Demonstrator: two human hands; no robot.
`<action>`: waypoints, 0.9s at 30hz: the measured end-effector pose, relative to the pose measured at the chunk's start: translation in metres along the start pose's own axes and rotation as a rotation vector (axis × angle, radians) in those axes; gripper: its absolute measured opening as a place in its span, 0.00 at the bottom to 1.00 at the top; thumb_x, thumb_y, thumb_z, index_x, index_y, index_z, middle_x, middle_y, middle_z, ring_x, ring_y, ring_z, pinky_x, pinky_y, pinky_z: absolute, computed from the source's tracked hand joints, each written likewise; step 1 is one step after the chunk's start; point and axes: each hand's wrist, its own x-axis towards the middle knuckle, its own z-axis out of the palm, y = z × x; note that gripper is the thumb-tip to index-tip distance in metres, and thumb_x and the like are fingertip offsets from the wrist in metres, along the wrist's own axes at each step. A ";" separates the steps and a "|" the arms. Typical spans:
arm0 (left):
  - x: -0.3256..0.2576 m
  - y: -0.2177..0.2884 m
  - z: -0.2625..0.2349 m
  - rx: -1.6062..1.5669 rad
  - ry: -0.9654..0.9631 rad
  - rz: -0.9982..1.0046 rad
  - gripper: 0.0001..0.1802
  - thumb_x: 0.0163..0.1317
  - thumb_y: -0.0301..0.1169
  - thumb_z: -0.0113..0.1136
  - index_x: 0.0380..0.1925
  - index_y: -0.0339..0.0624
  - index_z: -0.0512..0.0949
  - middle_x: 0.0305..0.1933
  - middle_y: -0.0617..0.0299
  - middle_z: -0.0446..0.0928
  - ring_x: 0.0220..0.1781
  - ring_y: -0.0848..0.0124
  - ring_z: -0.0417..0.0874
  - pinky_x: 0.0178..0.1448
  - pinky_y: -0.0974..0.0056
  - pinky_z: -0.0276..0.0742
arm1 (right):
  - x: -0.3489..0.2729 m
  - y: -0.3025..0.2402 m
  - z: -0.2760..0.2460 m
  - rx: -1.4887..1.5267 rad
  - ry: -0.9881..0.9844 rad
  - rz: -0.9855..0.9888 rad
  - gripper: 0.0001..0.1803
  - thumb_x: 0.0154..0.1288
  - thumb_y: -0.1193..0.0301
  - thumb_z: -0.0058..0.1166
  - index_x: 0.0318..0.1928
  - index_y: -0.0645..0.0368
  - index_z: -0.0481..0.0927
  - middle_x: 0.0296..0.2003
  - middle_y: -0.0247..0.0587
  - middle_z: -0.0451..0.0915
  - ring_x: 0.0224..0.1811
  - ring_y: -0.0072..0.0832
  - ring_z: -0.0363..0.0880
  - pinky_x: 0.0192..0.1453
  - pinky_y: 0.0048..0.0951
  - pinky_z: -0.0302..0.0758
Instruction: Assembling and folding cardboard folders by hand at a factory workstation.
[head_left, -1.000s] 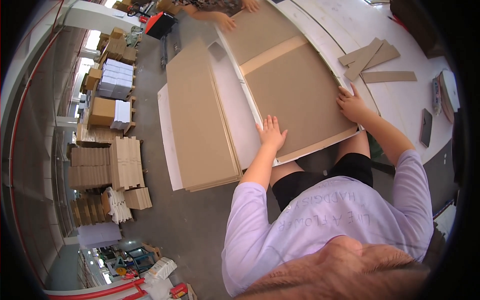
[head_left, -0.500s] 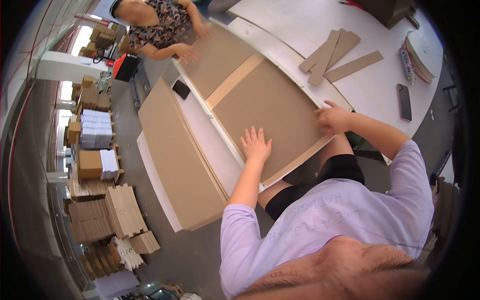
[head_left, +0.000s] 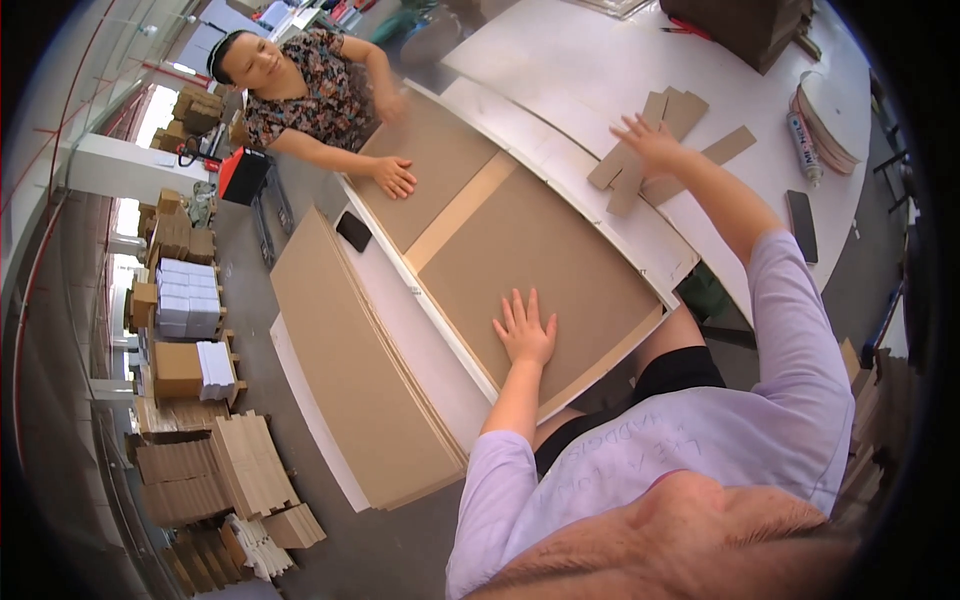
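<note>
The left hand (head_left: 524, 330) lies flat, fingers spread and released, pressing on the large brown board (head_left: 545, 265) that sits on the white sheet (head_left: 440, 330) in front of the person. The right hand (head_left: 648, 143) is stretched out toward one o'clock, fingers open and resting on the small pile of cardboard strips (head_left: 650, 135) on the white table (head_left: 590, 70); it grasps nothing that I can make out.

Across the work, at eleven o'clock, a co-worker's hand (head_left: 395, 178) presses flat on the second brown board (head_left: 425, 170), with a pale strip (head_left: 465, 208) lying between the two boards.

Risks noted. With only one palm on the large board while the body leans toward the strips, the board could slide off line against the pale strip, and the gap would then be uneven. The near corner of the sheet overhangs the table edge at five o'clock; weight there could tip or crease it. Open fingers on loose strips may fan the pile out or drag more than one. The black phone (head_left: 353, 230) sits on the sheet at nine o'clock, close to the stack of brown boards (head_left: 350, 360), and could be knocked off.

Against the frame half a second earlier: the right hand was then at the board's right edge; it has since left it and reached to the strips. The left hand has stayed flat on the board. The co-worker's hand has stayed on the far board.
</note>
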 end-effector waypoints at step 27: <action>0.005 0.003 0.007 0.106 -0.064 -0.019 0.38 0.65 0.57 0.45 0.73 0.61 0.53 0.79 0.59 0.45 0.79 0.56 0.44 0.74 0.38 0.43 | -0.097 0.022 0.050 -0.197 0.570 -0.260 0.18 0.60 0.71 0.50 0.51 0.39 0.75 0.56 0.29 0.73 0.67 0.30 0.65 0.73 0.58 0.49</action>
